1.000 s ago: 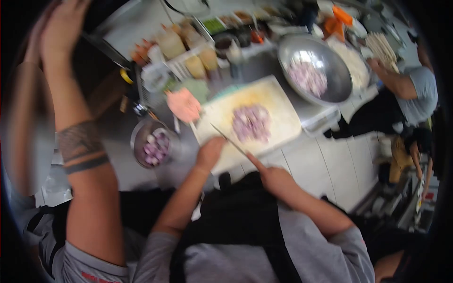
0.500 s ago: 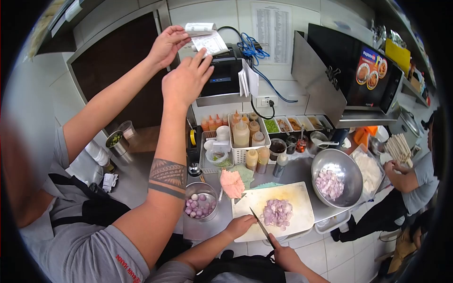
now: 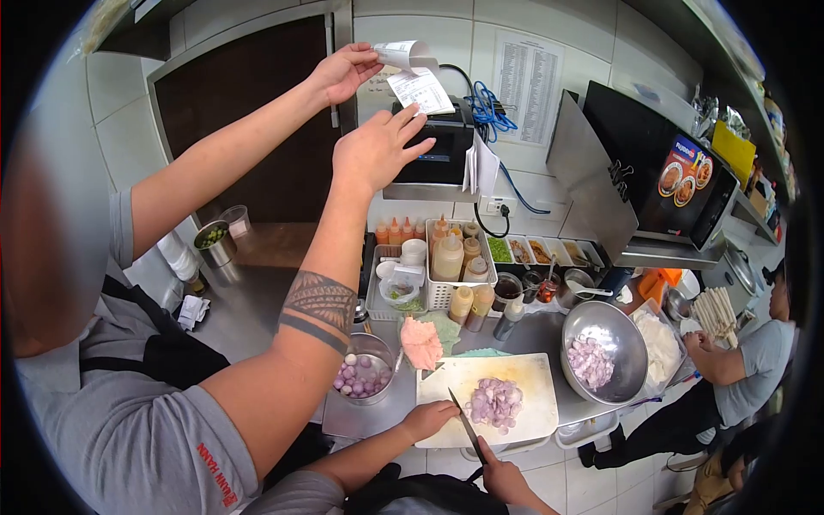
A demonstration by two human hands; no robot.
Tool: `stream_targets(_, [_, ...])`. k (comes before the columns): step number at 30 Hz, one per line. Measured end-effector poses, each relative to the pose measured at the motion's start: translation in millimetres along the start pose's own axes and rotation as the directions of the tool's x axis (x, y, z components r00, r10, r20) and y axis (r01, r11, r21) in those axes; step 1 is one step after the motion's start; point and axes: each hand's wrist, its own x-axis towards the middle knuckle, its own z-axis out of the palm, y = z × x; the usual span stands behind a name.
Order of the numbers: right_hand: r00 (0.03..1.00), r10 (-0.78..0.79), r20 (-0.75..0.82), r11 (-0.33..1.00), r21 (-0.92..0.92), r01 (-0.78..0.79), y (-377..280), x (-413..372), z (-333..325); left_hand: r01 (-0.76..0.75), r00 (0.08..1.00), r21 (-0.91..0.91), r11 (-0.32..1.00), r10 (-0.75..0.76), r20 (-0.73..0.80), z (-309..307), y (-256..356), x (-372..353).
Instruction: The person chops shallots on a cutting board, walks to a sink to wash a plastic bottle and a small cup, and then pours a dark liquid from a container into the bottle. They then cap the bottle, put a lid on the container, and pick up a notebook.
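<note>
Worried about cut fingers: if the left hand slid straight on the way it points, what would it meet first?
Most likely the knife blade held by the right hand, lying just ahead of the left hand on the cutting board; the chopped shallots come after it.

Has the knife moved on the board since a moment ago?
No. The knife still sits just left of the shallot pile on the cutting board.

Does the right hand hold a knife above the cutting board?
Yes, the right hand grips a knife whose blade points over the cutting board beside the chopped shallots.
</note>
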Motion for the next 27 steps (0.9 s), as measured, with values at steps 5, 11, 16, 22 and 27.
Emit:
stream_targets(5, [1.000, 0.008, -0.008, 1.000, 0.006, -0.008, -9, -13, -10, -0.029, 1.000, 0.025, 0.999, 0.029, -0.001, -2, 0, 2])
stream_targets(11, [1.000, 0.008, -0.018, 1.000, 0.011, -0.008, -10, -3, 2, -0.031, 1.000, 0.034, 0.999, 0.031, -0.001, 1, -4, 0])
stream_targets(16, [0.998, -0.027, -0.054, 1.000, 0.010, 0.027, 2, 29, 23, 0.005, 1.000, -0.016, 1.000, -0.005, -0.002, -1, -3, 0])
stream_targets(22, [0.999, -0.018, -0.040, 0.999, -0.030, 0.017, 4, 44, 32, -0.087, 0.995, 0.086, 0.992, 0.091, -0.036, -2, -4, -1])
stream_targets(27, [0.986, -0.104, -0.128, 0.994, 0.016, 0.107, 27, 51, 37, -0.104, 0.993, 0.119, 0.987, 0.109, -0.037, -1, -4, 4])
